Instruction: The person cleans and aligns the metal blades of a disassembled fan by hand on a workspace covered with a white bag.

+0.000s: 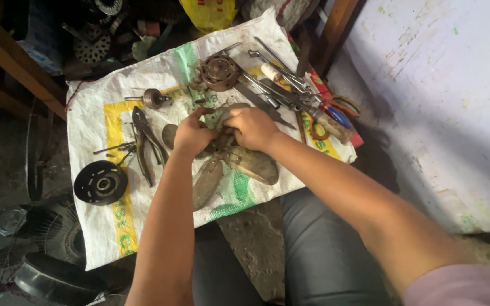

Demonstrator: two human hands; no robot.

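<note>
A dusty fan blade set [239,167] with several brown blades lies on a white woven sack [94,122] spread on the floor. My left hand [193,135] and my right hand [252,127] both grip the hub of the fan blade at the sack's middle. The hub itself is hidden under my fingers. A round motor part [219,72] sits just beyond my hands.
Pliers [144,141] and a black round cap [101,182] lie to the left on the sack. Wrenches and screwdrivers [299,96] are piled at the right. A fan grille [52,238] lies at the lower left. A pale wall [443,102] rises on the right.
</note>
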